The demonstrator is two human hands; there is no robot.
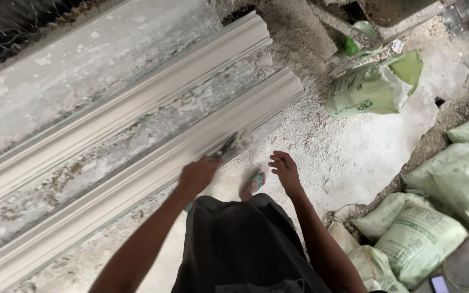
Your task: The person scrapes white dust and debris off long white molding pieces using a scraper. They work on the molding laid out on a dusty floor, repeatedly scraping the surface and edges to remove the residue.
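Two long white plaster cornice mouldings lie side by side on a grey work slab (82, 59), running from lower left to upper right. My left hand (197, 174) is shut on a flat scraper (229, 145), blurred with motion, pressed against the lower edge of the near moulding (137, 179). The far moulding (137, 97) lies beyond it, untouched. My right hand (286, 171) hangs free beside the slab's end, fingers loosely spread, holding nothing. My foot in a sandal (252, 185) shows between the hands on the dusty floor.
Pale green sacks are piled at the right (435, 217), and one opened sack (373, 87) lies on the floor further away. Plaster dust and crumbs cover the floor (354, 152). Dark rubble lies at the top.
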